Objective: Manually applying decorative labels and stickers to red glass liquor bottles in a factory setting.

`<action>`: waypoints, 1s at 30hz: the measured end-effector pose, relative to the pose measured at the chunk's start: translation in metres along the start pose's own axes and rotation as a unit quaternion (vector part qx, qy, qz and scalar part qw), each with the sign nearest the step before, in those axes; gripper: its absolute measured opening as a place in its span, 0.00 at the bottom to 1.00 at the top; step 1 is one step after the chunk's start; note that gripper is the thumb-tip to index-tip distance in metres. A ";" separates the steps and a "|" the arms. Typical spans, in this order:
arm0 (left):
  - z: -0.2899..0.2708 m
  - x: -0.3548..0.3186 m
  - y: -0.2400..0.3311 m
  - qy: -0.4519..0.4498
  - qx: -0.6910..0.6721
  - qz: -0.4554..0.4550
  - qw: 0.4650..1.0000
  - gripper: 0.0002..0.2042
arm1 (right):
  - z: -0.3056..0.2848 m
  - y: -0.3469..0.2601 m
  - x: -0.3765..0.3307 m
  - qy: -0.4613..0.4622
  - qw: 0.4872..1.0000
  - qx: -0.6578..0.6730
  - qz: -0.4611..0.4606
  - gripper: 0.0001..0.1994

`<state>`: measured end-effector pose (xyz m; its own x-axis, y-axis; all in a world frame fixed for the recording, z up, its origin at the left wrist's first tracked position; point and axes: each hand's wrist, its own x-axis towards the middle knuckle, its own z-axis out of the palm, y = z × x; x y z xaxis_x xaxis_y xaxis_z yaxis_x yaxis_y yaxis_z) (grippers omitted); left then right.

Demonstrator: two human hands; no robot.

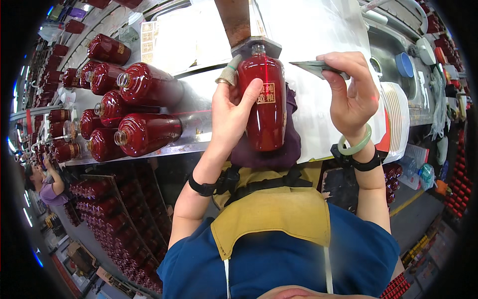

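A dark red glass bottle [267, 130] with gold lettering lies on a bunched purple cloth [245, 155], its clear neck pointing away from me. My left hand [230, 112] grips it from the left side, the thumb over its front. A beige cover wraps one finger of that hand. Just beyond the neck stands a metal block [244, 48]. To the right of the bottle, apart from it, my right hand [354, 92] pinches a thin, dark grey, pointed blade-like piece [312, 67] between thumb and fingers. Its tip points left toward the bottle.
Several more red bottles [152, 84] stand at the left of the bench. A sheet of gold labels [149, 40] lies at the back left. At right are a stack of pale sheets [396, 112] and a metal sink with a blue bowl [404, 65]. Another person [50, 187] is far left.
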<state>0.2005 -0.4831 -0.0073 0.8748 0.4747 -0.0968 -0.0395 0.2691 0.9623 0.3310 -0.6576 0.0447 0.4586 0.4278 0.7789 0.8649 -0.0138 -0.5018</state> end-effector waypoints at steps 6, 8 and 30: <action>-0.005 0.001 0.000 -0.018 -0.018 -0.010 1.000 0.32 | 0.004 -0.002 0.002 -0.005 1.000 -0.007 0.011 0.13; -0.006 0.000 -0.001 -0.028 -0.015 -0.009 0.999 0.33 | 0.006 -0.003 0.001 -0.002 1.000 0.002 0.021 0.13; -0.021 0.000 -0.005 -0.120 -0.096 -0.055 0.987 0.40 | 0.015 -0.004 -0.016 0.000 0.994 0.033 0.101 0.13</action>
<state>0.1910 -0.4669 -0.0177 0.9673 0.2269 -0.1135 -0.0076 0.4731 0.8810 0.3167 -0.6510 0.0286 0.6213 0.4222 0.6601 0.7401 -0.0394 -0.6714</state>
